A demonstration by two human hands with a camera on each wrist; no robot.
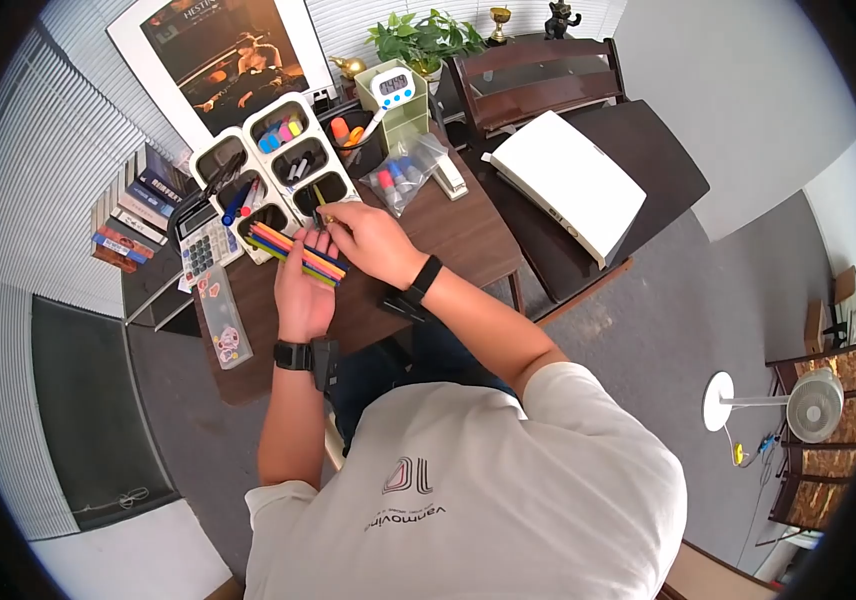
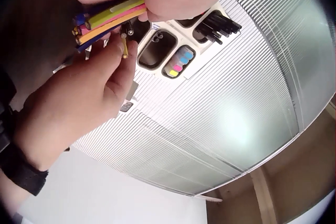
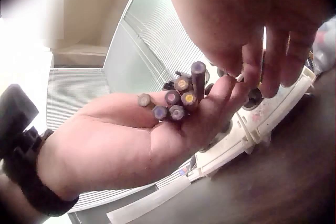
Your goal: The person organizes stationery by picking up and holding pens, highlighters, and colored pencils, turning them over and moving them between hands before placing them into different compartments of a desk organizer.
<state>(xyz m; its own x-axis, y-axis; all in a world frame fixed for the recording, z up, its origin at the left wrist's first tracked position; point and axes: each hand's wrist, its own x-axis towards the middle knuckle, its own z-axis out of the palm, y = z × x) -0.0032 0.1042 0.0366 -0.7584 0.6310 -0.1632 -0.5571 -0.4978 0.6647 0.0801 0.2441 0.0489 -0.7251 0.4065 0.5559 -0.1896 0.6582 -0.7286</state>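
Across the palm of my left hand (image 1: 305, 300) lies a bundle of colored pencils (image 1: 298, 252), its thumb over them; pink, orange, yellow and dark blue ones show. In the right wrist view their ends (image 3: 172, 97) point at the camera above the left palm. My right hand (image 1: 376, 240) is just beside, at the front compartment of the white desk organizer (image 1: 343, 178). Its thumb and fingers pinch a thin yellow pencil (image 2: 124, 45), seen in the left wrist view. In the head view a yellowish stick (image 1: 319, 193) rises from that compartment by the fingertips.
Other organizer compartments hold highlighters (image 1: 281, 134), pens and black clips. Around it are a calculator (image 1: 210, 248), a sticker-covered pencil case (image 1: 224, 315), books (image 1: 143, 205), a black mesh cup (image 1: 363, 155), a bag of markers (image 1: 403, 180) and a stapler (image 1: 450, 178). A chair holds a white box (image 1: 573, 185).
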